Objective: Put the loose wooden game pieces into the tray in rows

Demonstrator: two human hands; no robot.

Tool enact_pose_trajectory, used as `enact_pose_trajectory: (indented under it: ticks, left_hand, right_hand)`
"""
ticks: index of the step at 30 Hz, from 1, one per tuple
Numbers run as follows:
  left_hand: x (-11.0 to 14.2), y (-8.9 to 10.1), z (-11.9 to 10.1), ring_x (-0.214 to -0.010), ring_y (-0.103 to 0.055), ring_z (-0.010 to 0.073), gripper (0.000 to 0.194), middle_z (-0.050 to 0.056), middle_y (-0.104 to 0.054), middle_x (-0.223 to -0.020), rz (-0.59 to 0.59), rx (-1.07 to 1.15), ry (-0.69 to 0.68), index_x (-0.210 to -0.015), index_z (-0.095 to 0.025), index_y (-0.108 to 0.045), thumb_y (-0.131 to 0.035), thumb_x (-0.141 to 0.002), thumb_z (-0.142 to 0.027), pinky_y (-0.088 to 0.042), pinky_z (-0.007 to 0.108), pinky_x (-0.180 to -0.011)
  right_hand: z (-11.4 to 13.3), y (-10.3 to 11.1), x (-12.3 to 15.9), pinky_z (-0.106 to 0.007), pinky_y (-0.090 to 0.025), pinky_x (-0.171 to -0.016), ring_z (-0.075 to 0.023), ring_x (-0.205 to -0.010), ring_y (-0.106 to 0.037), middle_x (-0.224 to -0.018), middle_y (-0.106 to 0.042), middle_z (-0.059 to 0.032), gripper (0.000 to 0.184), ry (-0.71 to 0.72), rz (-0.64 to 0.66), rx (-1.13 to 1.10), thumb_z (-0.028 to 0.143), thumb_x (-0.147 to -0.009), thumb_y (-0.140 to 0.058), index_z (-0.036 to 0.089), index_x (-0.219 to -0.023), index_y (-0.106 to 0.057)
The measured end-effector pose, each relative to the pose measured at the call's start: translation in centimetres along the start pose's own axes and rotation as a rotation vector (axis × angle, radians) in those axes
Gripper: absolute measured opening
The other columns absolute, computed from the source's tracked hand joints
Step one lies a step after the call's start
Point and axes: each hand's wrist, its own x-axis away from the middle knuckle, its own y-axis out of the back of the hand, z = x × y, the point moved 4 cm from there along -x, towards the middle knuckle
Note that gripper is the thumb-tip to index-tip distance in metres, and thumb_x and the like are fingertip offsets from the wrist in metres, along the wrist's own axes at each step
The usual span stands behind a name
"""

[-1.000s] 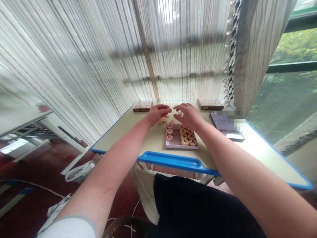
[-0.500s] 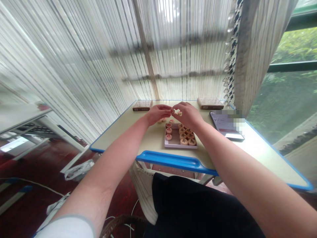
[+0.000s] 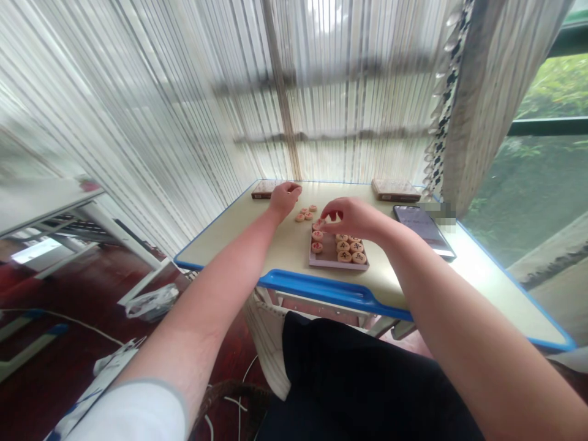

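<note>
My right hand is over the far left corner of a shallow pale box. Its thumb and fingers pinch a round Chinese chess piece with a red character. Below that, two more red pieces lie along the box's left side. Pieces with black characters fill the right side, partly covered by my right hand. My left hand hovers over the table at the far left, its fingers curled together; what is in them, if anything, is hidden. Several loose red pieces lie between my hands.
A flat box sits at the table's back left, another box at the back right. On the right lies a dark tablet. A blue pencil groove edges the table in front. String curtains hang behind.
My hands have come apart. The left has moved away to the left; the right has come down to the box's far left corner with a piece. The view has shifted slightly.
</note>
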Motion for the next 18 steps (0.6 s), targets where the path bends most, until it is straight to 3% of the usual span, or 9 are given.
enact_pose_trajectory:
  ticks: [3,6,11,18]
  left_hand:
    - [0.1,-0.1,0.3,-0.059,-0.054,0.0127,0.018,0.003,-0.062,-0.067,0.036,-0.073,-0.034,-0.077,-0.015,-0.064,-0.057,-0.073,-0.031,-0.043,0.027,-0.061]
    - [0.2,-0.3,0.3,-0.058,-0.054,0.0126,0.019,0.003,-0.062,-0.066,0.043,-0.090,-0.046,-0.076,-0.015,-0.064,-0.057,-0.072,-0.032,-0.042,0.027,-0.061]
    - [0.2,-0.3,0.4,-0.056,-0.054,0.0124,0.018,0.002,-0.062,-0.066,0.052,-0.085,-0.058,-0.074,-0.015,-0.064,-0.057,-0.072,-0.032,-0.041,0.027,-0.060]
    - [0.2,-0.4,0.4,-0.057,-0.054,0.0129,0.016,0.003,-0.062,-0.065,0.075,-0.117,-0.079,-0.075,-0.016,-0.065,-0.057,-0.072,-0.029,-0.042,0.028,-0.062]
  right_hand:
    - [1.6,-0.5,0.7,-0.024,-0.038,-0.057,-0.0121,-0.065,-0.055,-0.078,-0.065,-0.0002,0.025,0.061,0.171,0.003,0.038,-0.069,-0.065,0.023,-0.088,-0.070]
    - [2.3,-1.2,1.0,-0.024,-0.035,-0.053,-0.0119,-0.059,-0.054,-0.070,-0.064,0.0005,0.024,0.078,0.241,0.093,0.041,-0.067,-0.066,0.023,-0.082,-0.071]
    - [2.3,-2.0,1.0,-0.024,-0.033,-0.051,-0.0122,-0.055,-0.052,-0.065,-0.063,-0.0003,0.022,0.068,0.275,0.166,0.041,-0.067,-0.064,0.023,-0.078,-0.070]
    - [2.2,-1.5,1.0,-0.027,-0.032,-0.051,-0.0153,-0.057,-0.053,-0.068,-0.064,-0.0030,0.027,0.028,0.228,0.277,0.046,-0.067,-0.062,0.024,-0.080,-0.070]
